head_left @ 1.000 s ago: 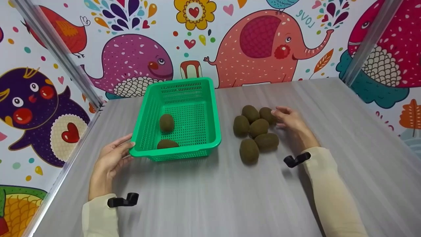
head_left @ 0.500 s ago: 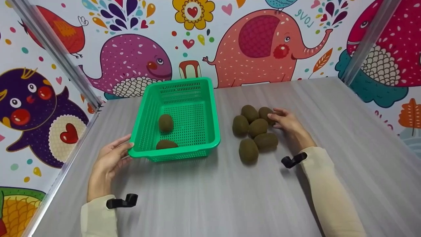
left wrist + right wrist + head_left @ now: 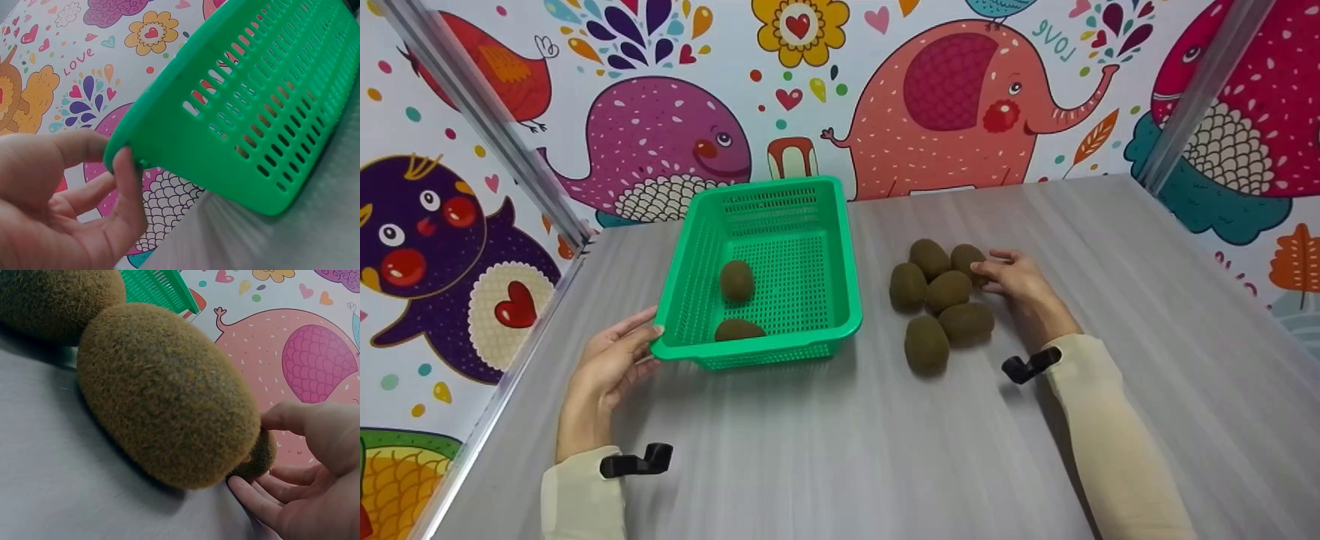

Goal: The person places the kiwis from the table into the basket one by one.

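My left hand [image 3: 611,367] pinches the near left corner of a green plastic basket [image 3: 851,277], thumb over the rim and fingers under it. The left wrist view shows this grip on the basket's rim [image 3: 115,135]. Inside the basket lie two brown kiwis, one kiwi [image 3: 737,282] mid-left and another kiwi [image 3: 739,329] partly hidden by the near wall. On the right, my right hand [image 3: 1024,286] holds the far right kiwi [image 3: 966,259] of a group on the table, thumb and fingers on either side. In the right wrist view a larger-looking kiwi [image 3: 169,394] partly covers the held one.
Several more kiwis lie close together left of and nearer than my right hand, among them a kiwi [image 3: 927,345] at the front and a sideways kiwi [image 3: 967,324]. The grey table [image 3: 810,450] ends at a printed cartoon wall [image 3: 945,112] behind. Metal posts [image 3: 1207,97] stand at the corners.
My right hand has shifted slightly left and its thumb and fingers have come in around the far right kiwi. The left hand keeps its grip on the basket.
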Available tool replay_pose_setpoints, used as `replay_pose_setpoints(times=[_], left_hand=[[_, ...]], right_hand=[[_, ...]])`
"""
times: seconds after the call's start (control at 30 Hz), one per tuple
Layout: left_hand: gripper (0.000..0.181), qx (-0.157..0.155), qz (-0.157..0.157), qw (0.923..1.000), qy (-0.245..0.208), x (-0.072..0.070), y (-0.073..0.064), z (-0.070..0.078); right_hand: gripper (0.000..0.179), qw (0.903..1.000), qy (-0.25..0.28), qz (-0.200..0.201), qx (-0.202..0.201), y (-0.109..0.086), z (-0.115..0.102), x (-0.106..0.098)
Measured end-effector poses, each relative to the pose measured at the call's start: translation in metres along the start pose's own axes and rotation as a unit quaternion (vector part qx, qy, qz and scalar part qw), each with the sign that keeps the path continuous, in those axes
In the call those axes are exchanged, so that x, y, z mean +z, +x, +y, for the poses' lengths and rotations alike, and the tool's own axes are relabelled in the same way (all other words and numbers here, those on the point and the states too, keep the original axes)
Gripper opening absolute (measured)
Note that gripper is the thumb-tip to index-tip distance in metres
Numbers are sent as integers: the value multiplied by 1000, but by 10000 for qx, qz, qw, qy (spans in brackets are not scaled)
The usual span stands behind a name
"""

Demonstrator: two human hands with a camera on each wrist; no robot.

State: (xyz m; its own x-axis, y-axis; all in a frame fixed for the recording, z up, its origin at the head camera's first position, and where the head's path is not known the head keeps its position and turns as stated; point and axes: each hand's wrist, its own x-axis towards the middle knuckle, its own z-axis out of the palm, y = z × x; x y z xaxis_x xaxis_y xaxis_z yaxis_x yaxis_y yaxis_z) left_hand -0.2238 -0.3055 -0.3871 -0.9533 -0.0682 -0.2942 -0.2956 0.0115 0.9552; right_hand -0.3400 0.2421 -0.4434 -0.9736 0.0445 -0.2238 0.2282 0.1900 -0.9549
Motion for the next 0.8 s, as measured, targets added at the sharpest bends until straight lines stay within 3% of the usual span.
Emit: replay_pose_setpoints(times=[0.23,0.37,0.8], left_hand=[[63,-34,-23,10000,-17,1,-1,1],[63,-19,-57,10000,-21,0,0,1],[63,-65,-52,10000,-2,-1,1,1]], right_hand=[[79,9996,48,190,192,-2,-1,-3],[76,9990,362,212,177,-3,-3,-5],[70,9909,1235,-201,490,-16,-21,-5]])
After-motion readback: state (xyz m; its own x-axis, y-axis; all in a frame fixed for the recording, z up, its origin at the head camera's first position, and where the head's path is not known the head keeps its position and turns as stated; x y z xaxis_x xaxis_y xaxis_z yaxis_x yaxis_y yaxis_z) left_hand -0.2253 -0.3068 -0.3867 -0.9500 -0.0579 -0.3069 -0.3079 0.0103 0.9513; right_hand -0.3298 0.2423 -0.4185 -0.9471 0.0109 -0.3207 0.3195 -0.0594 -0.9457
